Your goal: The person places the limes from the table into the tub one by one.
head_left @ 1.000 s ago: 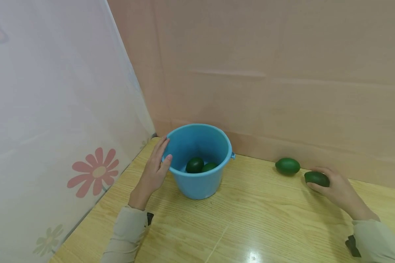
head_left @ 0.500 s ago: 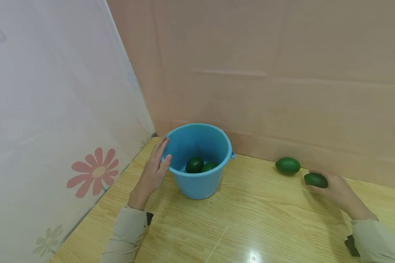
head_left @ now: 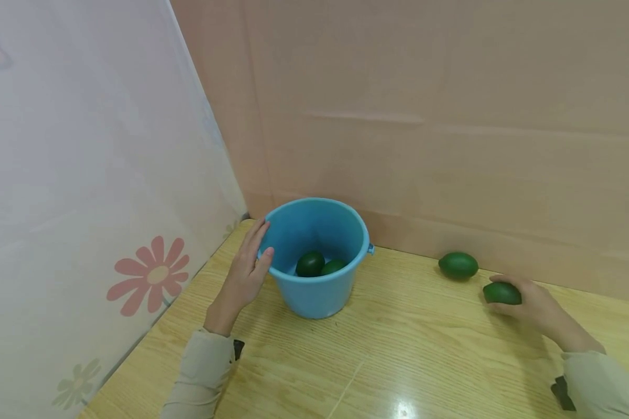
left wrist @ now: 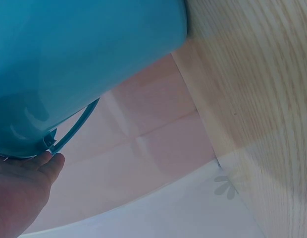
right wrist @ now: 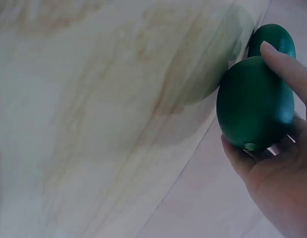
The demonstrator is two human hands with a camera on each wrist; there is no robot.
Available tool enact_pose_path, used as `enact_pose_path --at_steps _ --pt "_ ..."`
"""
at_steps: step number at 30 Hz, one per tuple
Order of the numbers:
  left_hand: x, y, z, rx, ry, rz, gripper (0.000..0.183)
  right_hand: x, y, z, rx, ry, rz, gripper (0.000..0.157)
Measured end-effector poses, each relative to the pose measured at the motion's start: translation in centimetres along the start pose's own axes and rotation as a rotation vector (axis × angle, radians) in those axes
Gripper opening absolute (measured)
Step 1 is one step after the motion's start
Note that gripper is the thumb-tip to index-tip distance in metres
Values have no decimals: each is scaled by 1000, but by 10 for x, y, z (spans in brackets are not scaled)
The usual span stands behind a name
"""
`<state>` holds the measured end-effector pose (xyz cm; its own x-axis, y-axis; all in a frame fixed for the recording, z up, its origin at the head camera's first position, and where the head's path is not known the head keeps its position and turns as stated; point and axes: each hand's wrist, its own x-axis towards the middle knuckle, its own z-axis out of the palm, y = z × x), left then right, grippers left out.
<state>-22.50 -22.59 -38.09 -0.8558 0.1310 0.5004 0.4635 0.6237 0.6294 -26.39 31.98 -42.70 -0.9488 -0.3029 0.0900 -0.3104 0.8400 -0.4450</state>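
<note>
Faces a pinkish-brown backdrop point(head_left: 424, 174) and a wood-grain table point(head_left: 424, 337). Touches the rim of a blue bucket point(head_left: 317, 297) with the left hand point(head_left: 243, 273), fingers fairly straight, thumb spread. Grips a green fruit point(head_left: 502, 294) in the right hand point(head_left: 541, 309), well right of the bucket, near another green fruit point(head_left: 458, 265). Sees two more green fruits point(head_left: 310, 264) inside the bucket.

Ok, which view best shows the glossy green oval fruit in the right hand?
The right wrist view: the glossy green oval fruit appears largest there, mostly uncovered by the right hand. The head view shows it smaller, its right end hidden; the left wrist view doesn't show it.
</note>
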Motion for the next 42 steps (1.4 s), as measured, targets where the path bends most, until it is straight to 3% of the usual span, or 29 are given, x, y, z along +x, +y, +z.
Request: enact_pose_path --at_steps 12,42 --pt "0 -1 0 4 -2 -5 55 0 2 1 2 -62 10 68" --pt "0 -1 1 -1 1 -7 55 -1 -29 -3 37 34 -56 64"
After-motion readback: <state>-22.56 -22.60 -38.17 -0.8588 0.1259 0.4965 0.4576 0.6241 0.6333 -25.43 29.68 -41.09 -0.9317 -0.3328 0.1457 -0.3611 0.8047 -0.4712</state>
